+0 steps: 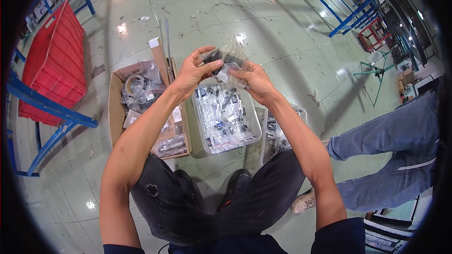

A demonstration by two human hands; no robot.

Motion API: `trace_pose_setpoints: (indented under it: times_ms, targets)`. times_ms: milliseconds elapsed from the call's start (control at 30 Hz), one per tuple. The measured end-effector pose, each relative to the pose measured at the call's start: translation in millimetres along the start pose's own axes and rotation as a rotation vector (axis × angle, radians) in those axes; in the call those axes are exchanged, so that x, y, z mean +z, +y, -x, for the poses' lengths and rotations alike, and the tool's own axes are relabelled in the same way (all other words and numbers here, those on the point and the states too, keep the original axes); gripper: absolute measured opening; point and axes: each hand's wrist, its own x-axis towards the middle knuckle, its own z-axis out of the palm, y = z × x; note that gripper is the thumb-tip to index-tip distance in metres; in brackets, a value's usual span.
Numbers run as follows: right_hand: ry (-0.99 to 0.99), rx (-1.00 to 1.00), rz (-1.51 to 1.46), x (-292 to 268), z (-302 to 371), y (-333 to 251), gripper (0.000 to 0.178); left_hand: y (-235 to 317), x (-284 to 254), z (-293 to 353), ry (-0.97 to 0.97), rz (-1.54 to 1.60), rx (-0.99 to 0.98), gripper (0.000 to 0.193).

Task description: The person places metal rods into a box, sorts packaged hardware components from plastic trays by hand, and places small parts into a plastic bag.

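Observation:
Both my hands grip one clear plastic bag (227, 68) with dark parts inside, held up above the far end of a clear plastic bin (205, 143). My left hand (195, 69) pinches its left side, thumb on top. On the right side, my right hand (254, 79) closes on the bag with the thumb pressed over a pale patch. What kind of parts the bag holds I cannot make out. Many small clear bags (225, 117) with dark and blue bits fill the bin below.
A cardboard box (115, 122) with tape roll (135, 86) and bagged items stands to the left. Another clear bin (265, 146) sits right. A red crate (56, 61) and blue metal frame (52, 106) are far left. Someone in jeans (386, 146) stands close at right.

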Motion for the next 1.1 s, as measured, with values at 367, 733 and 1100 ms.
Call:
trace_pose_setpoints:
  times_ms: [367, 733, 1100]
  targets:
    - [-0.124, 0.044, 0.023, 7.0, 1.7, 1.0, 0.029, -3.1, 3.0, 2.9, 0.050, -0.093, 0.071, 0.059]
    - [-0.133, 0.156, 0.006, 1.6, -0.8, 6.0, 0.043, 2.5, 10.4, 4.9, 0.072, -0.298, 0.079, 0.049]
    - [-0.095, 0.034, -0.030, 1.5, 0.2, 8.0, 0.036, -7.2, 12.1, 1.5, 0.115, -0.174, 0.127, 0.045]
